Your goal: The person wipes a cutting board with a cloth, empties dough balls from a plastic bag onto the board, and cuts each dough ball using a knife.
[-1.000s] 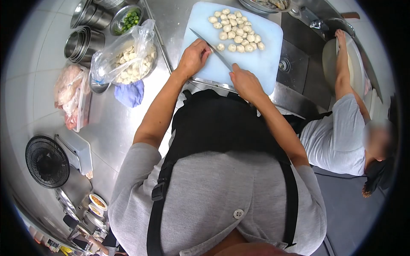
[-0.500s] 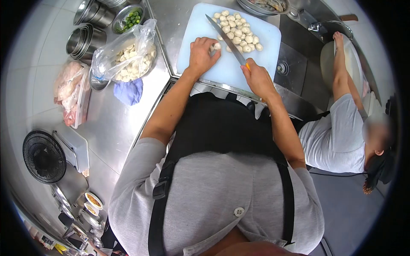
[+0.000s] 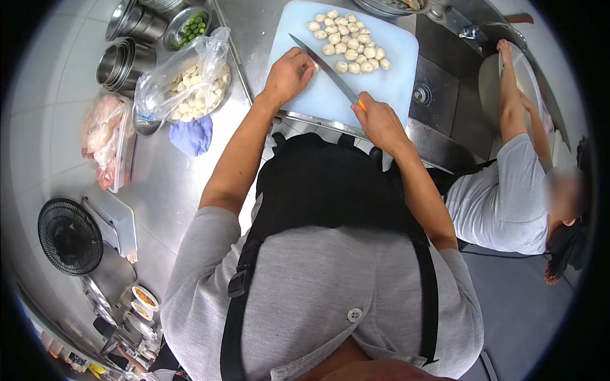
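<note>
Knife [image 3: 328, 70] moved left; right hand [image 3: 381, 124] clamped on part-hidden handle [image 3: 362, 102]; left hand [image 3: 288, 76] pinches ball [image 3: 316, 67], mostly hidden.

A yellow-handled knife [image 3: 329, 70] slants across the pale-blue board [image 3: 389, 89] beside whitish balls [image 3: 352, 44].

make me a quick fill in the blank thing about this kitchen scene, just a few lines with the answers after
1. The right hand grips the knife by its ____.
2. Many pale balls lie on a light ____ cutting board.
3. In the picture, the crumpled purple cloth lies to the ____ of the cutting board.
4. A round bowl near the top holds small ____ pieces.

Missing words: handle; blue; left; green.
</note>
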Action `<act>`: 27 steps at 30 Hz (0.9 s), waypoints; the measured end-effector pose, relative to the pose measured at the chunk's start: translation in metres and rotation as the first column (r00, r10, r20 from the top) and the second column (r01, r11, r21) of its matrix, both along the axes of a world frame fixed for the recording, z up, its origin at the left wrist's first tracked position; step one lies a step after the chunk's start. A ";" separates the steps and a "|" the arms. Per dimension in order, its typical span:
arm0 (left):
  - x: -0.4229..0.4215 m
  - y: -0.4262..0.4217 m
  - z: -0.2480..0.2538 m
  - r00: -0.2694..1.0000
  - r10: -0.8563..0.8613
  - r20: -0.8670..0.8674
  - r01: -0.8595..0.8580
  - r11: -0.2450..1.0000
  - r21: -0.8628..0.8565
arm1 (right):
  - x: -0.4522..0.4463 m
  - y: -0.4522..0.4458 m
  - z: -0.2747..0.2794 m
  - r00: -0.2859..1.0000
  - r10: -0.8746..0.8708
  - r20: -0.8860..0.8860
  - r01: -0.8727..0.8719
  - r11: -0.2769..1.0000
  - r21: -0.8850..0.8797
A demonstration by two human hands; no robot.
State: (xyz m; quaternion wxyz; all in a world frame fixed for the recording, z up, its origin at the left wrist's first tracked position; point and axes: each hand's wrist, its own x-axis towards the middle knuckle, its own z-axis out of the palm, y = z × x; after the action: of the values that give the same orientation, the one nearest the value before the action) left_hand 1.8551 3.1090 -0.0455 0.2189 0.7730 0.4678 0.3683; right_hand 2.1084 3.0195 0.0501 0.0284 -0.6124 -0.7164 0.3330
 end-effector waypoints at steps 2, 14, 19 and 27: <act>0.000 0.001 0.002 1.000 -0.018 -0.002 0.018 1.000 -0.010 | 0.000 -0.002 0.002 1.000 0.006 -0.003 -0.006 1.000 0.004; 0.000 0.003 -0.004 1.000 -0.025 0.001 0.025 0.999 -0.038 | -0.020 0.011 -0.050 0.999 0.048 0.024 -0.048 0.999 0.009; -0.002 -0.011 -0.010 0.998 0.052 0.037 -0.050 0.996 -0.070 | -0.018 0.020 -0.028 0.998 0.057 -0.015 -0.058 0.998 -0.018; 0.021 -0.027 -0.016 0.961 0.228 -0.155 -0.219 0.973 0.071 | -0.005 0.013 0.004 0.997 -0.061 -0.054 0.061 0.998 -0.014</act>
State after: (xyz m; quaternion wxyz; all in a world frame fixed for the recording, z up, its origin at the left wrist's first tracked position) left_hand 1.8764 3.0822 -0.0615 0.1166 0.7482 0.5585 0.3387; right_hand 2.1034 3.0324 0.0539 0.0541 -0.6248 -0.6943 0.3530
